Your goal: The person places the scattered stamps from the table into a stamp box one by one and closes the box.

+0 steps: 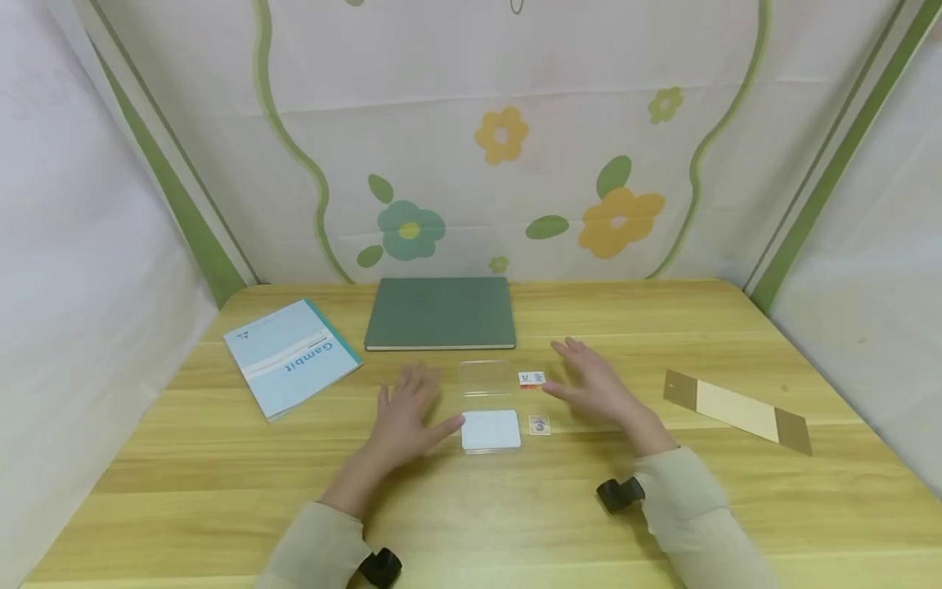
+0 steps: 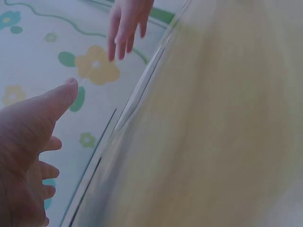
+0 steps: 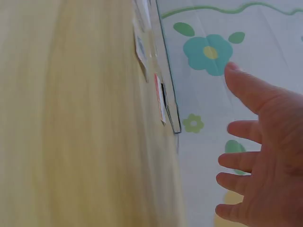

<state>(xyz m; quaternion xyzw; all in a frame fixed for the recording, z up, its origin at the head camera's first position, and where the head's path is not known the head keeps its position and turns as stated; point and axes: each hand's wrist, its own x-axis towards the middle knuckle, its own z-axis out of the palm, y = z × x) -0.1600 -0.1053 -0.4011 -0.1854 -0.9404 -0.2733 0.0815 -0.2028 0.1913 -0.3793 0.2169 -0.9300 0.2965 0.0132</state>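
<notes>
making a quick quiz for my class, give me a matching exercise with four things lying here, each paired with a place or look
Things
1. white card
2. strip
3. booklet
4. notebook

Places and looks
A. dark green cover
B. out to the right of the right hand
C. pale cover marked "Gambit"
D. right by the thumb of the left hand

Right pairs
1-D, 2-B, 3-C, 4-A
</notes>
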